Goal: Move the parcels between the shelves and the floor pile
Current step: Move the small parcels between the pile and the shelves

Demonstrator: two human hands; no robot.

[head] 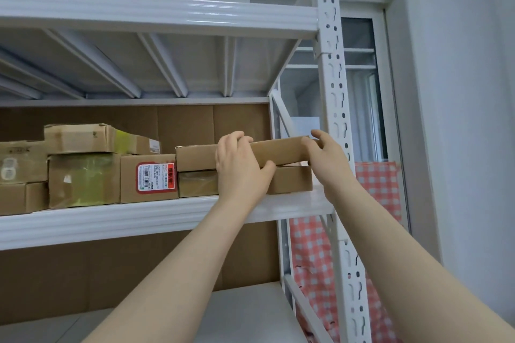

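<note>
We have two bare forearms reaching up and forward, and two hands on one parcel. Our left hand (241, 168) grips the flat parcel (278, 152) near its middle, fingers curled over the top edge and the thumb hooked beneath the front. Our right hand (327, 160) clasps the parcel's right end, fingers wrapped round the front corner and thumb raised above it.

The flat parcel is long, thin, plain brown cardboard with no label showing. It is tilted slightly, its right end higher, and lies on top of the stack on the white shelf (125, 221) at hand height.

Directly below our hands we see a brown box (291, 179) under the right hand and a taped box (198, 184) just left of the left hand. We cannot tell whether these are one box or two, as the left hand hides the join.

Further left of the left hand we count five more parcels. One is a red-labelled parcel (149, 178), one is a yellow-taped parcel (83, 179) with a wide parcel (80, 138) on top, and two stacked parcels (22, 178) sit at the edge.

Just beyond the right hand stands one slotted upright (334, 92), and behind it hangs a red checked cloth (376, 189).
</note>
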